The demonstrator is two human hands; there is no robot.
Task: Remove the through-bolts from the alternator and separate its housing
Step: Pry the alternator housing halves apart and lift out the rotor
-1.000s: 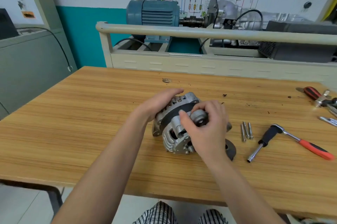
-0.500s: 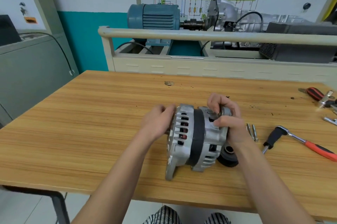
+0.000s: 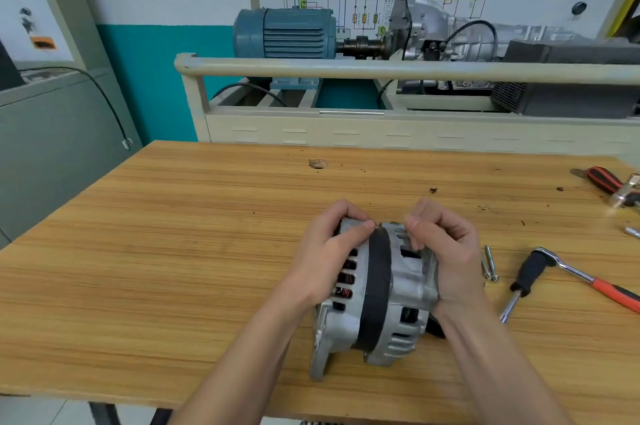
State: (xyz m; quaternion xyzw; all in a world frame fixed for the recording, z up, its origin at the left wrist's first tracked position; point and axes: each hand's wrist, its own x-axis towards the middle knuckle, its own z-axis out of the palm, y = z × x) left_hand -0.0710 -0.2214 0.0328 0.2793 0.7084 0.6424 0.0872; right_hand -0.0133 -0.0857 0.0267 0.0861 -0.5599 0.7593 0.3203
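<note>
The silver alternator (image 3: 375, 300) lies on its side on the wooden table (image 3: 173, 251), a black band around its middle between the two housing halves. My left hand (image 3: 329, 251) grips the left housing half, thumb at the seam on top. My right hand (image 3: 446, 251) grips the right housing half, fingers curled over its upper edge. Several removed through-bolts (image 3: 489, 263) lie on the table just right of my right hand. A black pulley (image 3: 434, 327) peeks out under my right wrist.
A ratchet wrench (image 3: 581, 277) with an orange-red handle and a black socket extension (image 3: 526, 281) lie to the right. More tools (image 3: 613, 185) sit at the far right edge. A beige training bench (image 3: 381, 102) with a blue motor stands behind the table.
The alternator has been turned so its seam faces up. Both hands shifted from its ends to the top, thumbs meeting at the black band.
</note>
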